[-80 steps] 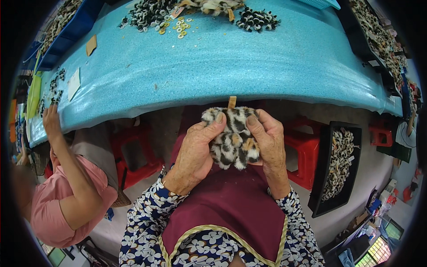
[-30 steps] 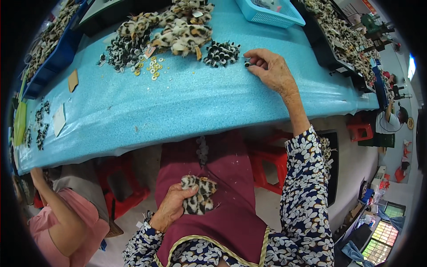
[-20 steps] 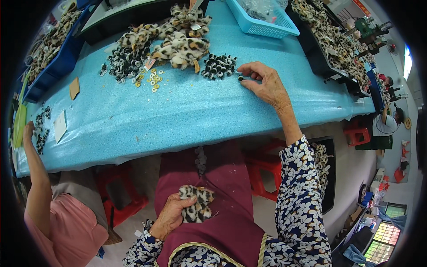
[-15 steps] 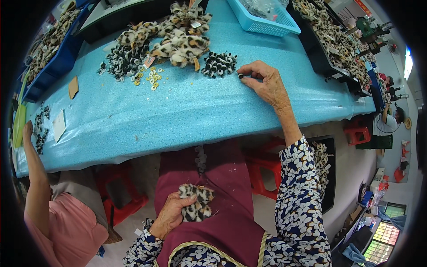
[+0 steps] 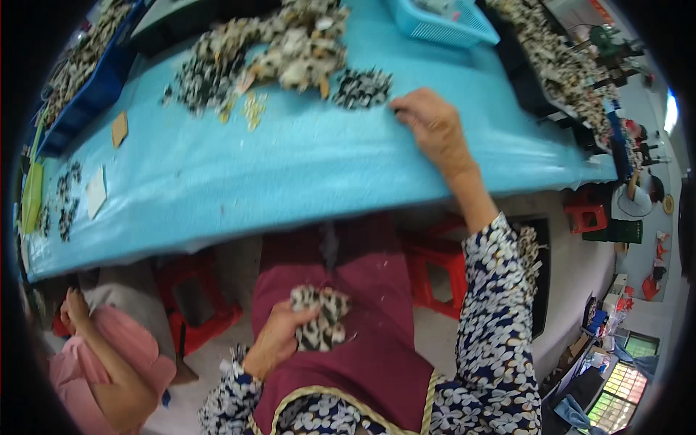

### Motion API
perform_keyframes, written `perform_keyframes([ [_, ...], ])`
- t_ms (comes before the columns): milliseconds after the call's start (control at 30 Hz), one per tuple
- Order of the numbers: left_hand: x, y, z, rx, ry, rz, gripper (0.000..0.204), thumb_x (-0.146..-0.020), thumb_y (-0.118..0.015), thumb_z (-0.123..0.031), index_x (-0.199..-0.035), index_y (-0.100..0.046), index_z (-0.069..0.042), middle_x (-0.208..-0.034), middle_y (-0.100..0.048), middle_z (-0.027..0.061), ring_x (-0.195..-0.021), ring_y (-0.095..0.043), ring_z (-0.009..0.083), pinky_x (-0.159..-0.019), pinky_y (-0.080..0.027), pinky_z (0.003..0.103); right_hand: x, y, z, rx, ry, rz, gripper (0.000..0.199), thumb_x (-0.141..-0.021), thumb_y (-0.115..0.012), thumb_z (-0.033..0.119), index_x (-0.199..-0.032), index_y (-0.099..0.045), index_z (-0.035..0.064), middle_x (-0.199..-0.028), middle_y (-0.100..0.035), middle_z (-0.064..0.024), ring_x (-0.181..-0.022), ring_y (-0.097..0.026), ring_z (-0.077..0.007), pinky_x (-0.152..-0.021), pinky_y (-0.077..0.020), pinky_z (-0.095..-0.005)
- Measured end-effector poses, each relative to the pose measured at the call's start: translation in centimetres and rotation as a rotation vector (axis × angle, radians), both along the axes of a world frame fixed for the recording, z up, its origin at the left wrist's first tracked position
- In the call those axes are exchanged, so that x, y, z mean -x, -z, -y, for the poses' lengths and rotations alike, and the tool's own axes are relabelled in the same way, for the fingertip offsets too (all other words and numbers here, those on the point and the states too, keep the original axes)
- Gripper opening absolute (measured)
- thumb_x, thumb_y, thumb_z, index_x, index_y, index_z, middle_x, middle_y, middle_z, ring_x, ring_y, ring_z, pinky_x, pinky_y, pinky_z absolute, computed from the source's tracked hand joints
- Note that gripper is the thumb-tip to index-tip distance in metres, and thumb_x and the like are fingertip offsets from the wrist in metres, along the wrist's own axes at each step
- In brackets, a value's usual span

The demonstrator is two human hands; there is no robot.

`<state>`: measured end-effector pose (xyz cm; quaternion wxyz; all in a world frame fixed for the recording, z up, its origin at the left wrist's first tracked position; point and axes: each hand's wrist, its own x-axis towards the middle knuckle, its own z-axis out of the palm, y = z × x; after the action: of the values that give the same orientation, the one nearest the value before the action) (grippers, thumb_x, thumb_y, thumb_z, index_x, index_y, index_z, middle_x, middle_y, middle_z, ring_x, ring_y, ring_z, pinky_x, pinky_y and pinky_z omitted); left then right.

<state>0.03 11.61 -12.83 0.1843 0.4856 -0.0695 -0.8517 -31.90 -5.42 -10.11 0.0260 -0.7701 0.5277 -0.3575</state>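
Note:
My left hand (image 5: 279, 333) is closed on a leopard-print plush piece (image 5: 322, 319), gripped at its left edge above my maroon apron. Out over the table, my right hand (image 5: 435, 130) pinches a small black round part (image 5: 396, 110) between thumb and forefinger; blur hides its exact kind. Just left of those fingertips lies a pile of small black-and-white parts (image 5: 362, 88). Further left is a larger heap of similar parts (image 5: 206, 83), beside a few yellow and white rings (image 5: 252, 110). Leopard-print plush pieces (image 5: 301, 54) are stacked behind them.
The table (image 5: 217, 181) has a shiny blue cover. A light-blue basket (image 5: 442, 25) and a black bin of plush (image 5: 544, 94) stand at the far right. A blue bin (image 5: 94, 87) is far left. A co-worker in pink (image 5: 109, 362) sits at my left, near red stools (image 5: 192, 304).
The view has shifted slightly and blurred. My right hand keeps its pinch beside the pile, its fingers more closed up. The co-worker's hand has left the table and come back toward their body.

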Motion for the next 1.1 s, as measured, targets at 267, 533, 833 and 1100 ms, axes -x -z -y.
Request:
perform_keyframes([
  [267,0.1,-0.4,1.3,0.0,-0.141,-0.088,0.027,-0.091,-0.053,-0.018,-0.107,-0.058,0.003,-0.102,-0.065,0.0128,-0.091,-0.065,0.0214,-0.083,-0.053,0.034,-6.9,-3.1,-10.8,-0.552,-0.093,1.004,0.014,-0.08,-0.06,-0.003,-0.093,-0.066,-0.0025,-0.084,-0.065,-0.0087,-0.072,-0.061,-0.0111,-0.065,-0.0507,-0.0213],
  [533,1.0,-0.5,0.3,0.097,-0.1,-0.089,0.027,-0.093,-0.051,-0.02,-0.109,-0.057,0.002,-0.101,-0.064,0.0107,-0.089,-0.064,0.0181,-0.081,-0.052,0.03,-12.1,2.6,-19.5,-1.047,-0.079,1.349,0.017,-0.079,-0.061,-0.007,-0.096,-0.062,-0.0051,-0.087,-0.064,-0.008,-0.073,-0.062,-0.0098,-0.065,-0.0518,-0.0207],
  [833,0.8,0.4,-0.4,0.055,-0.041,-0.071,0.033,-0.094,-0.05,-0.026,-0.103,-0.059,0.004,-0.094,-0.065,0.0103,-0.085,-0.064,0.0161,-0.077,-0.051,0.026,-12.3,4.1,-19.9,-1.168,-0.044,1.18,0.015,-0.08,-0.062,-0.002,-0.095,-0.062,-0.0029,-0.081,-0.065,-0.0046,-0.075,-0.062,-0.0084,-0.067,-0.0511,-0.0215],
  [1100,1.3,0.4,-0.8,0.18,-0.003,0.03,0.032,-0.091,-0.055,-0.026,-0.102,-0.06,0.003,-0.085,-0.067,0.0091,-0.073,-0.064,0.0132,-0.067,-0.051,0.024,-12.0,4.5,-19.6,-1.148,-0.028,1.053,0.013,-0.078,-0.062,-0.002,-0.091,-0.063,-0.0034,-0.077,-0.065,-0.0052,-0.071,-0.062,-0.0086,-0.065,-0.0511,-0.0221],
])
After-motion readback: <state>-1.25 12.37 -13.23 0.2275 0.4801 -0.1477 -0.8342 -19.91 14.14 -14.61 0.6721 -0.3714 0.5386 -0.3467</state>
